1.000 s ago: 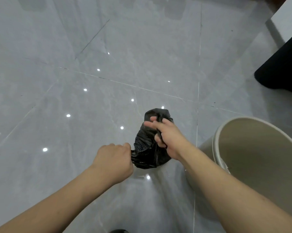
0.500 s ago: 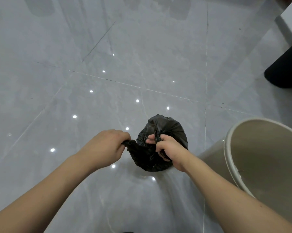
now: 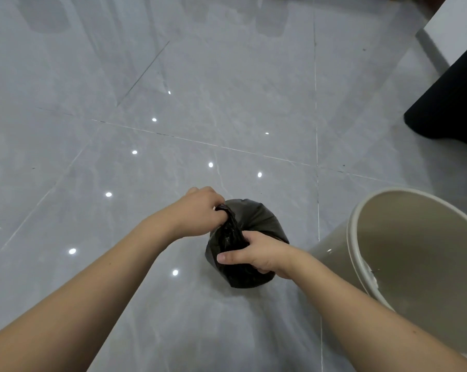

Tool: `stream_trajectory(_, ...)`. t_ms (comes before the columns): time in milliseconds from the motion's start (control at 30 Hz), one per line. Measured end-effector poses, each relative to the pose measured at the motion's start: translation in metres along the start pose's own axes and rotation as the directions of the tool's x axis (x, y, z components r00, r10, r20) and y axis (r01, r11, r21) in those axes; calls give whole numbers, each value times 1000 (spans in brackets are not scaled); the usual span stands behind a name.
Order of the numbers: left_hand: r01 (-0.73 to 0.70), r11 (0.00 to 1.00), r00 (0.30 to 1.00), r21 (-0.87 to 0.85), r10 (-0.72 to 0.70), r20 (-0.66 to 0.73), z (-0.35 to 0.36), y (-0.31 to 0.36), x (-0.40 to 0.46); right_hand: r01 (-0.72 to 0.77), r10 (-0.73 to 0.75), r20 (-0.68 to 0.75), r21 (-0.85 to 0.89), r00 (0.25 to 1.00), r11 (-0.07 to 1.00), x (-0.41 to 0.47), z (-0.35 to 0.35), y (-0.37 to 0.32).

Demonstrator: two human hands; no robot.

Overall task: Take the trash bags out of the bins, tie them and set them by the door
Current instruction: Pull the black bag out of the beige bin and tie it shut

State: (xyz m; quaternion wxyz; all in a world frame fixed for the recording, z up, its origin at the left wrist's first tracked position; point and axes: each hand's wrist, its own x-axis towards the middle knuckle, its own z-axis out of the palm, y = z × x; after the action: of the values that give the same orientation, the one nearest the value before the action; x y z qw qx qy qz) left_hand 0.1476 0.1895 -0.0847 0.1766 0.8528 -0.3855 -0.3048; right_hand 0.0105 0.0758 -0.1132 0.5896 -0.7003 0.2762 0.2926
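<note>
- The left hand (image 3: 200,210) is curled tight around a twisted bit of the black trash bag (image 3: 256,224), at the bag's top left.
- The bag is small and round. It sits over the shiny grey floor (image 3: 146,76), between the two hands.
- The right hand (image 3: 256,255) grips the near side of the bag, with its thumb lying across the front and its fingers tucked into the plastic.
- A beige bin (image 3: 353,237) stands just to the right of the bag.
- A dark shape (image 3: 452,103) is at the far right, well away from the bag.
</note>
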Motion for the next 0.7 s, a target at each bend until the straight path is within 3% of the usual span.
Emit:
stream_trajectory(100,3,999,1000,-43,-3,16,3,10,6,-14,12,-90,-25,996,1000,0,-5,0)
stream_trajectory(167,14,986,1000,-168,-11,17,8,11,8,-45,26,-159,-119,987,992,-4,-13,-2)
stream_trajectory(367,-32,783,999,-621,9,-41,32,18,5,-154,55,-292,-329,955,932,-31,-32,-10)
stream_trajectory(467,-134,693,989,-708,47,-141,43,22,6,-243,-119,-440,-679,890,693,-42,-33,-14)
stream_trajectory(567,-212,663,967,-718,36,-253,51,24,7,-317,-307,-490,-823,816,471,-54,-33,-19)
stream_trajectory(700,-280,618,949,-735,62,-309,54,36,10,-305,-401,-486,-847,777,436,-69,-41,-23)
